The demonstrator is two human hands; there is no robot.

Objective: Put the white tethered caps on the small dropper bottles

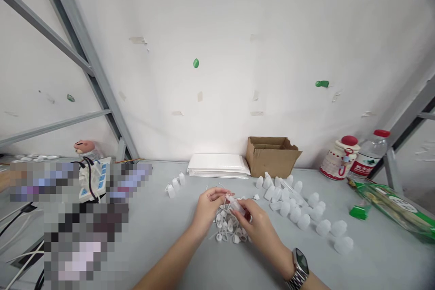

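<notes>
A small translucent plastic bottle (237, 207) is tilted between my two hands, over a pile of white caps. My right hand (254, 218) is closed around the bottle's body with thumb and fingers. At the bottle's upper left end, my left hand (211, 205) pinches a small white cap, partly hidden by the fingertips. Below lie loose white caps with thin loops (228, 226) in a heap. To the left stand several capped bottles (176, 185) in a short row. Many frosted uncapped-looking bottles (295, 213) are scattered to the right of my right hand.
Behind the bottles stand an open cardboard box (272, 163) and a stack of white flat packs (217, 165). A decorated jar (339, 157), a water bottle (369, 154) and a green food bag (397, 206) are at right. A power strip (93, 180) with cables lies left.
</notes>
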